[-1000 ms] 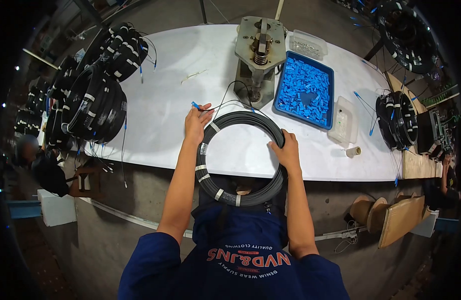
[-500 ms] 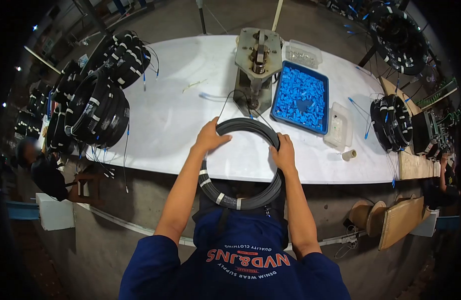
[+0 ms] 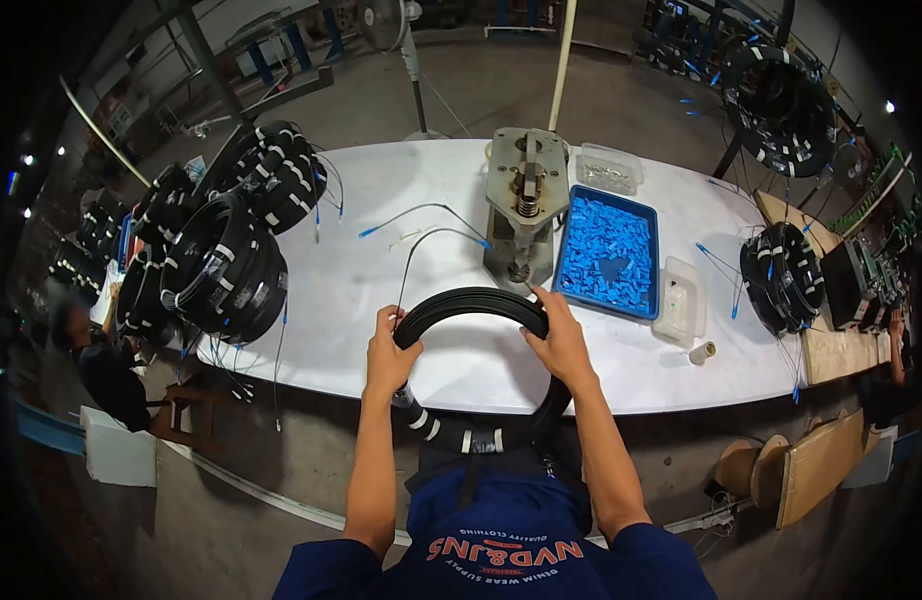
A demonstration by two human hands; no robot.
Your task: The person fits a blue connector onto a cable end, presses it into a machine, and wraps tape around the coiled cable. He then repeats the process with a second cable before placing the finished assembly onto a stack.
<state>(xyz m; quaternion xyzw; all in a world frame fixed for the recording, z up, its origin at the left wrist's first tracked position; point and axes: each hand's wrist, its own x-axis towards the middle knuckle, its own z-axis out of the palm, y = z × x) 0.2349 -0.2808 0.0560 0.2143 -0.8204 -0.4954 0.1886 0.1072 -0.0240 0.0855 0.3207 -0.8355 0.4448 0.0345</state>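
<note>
A coil of black cable [image 3: 469, 301] with white tape bands is held upright-tilted at the table's front edge, its lower part near my waist. My left hand [image 3: 389, 358] is closed around the coil's left side, thumb on the inner edge. Around its right side my right hand [image 3: 561, 345] is closed too. Loose cable ends with blue tips [image 3: 365, 233] arc above the white table on the left, one tip beside the metal press [image 3: 526, 195]. The press stands just beyond the coil.
Right of the press lies a blue tray [image 3: 655, 260] of small blue parts, between two clear plastic boxes [image 3: 681, 325]. A small roll [image 3: 702, 353] sits nearby. Cable coils [image 3: 226, 270] are stacked at left; another bundle [image 3: 781, 275] lies right. People sit at both sides.
The view has tilted up, showing more floor and a fan. The coil's loose ends have swung left of the press, and my left hand has shifted lower on the coil's side.
</note>
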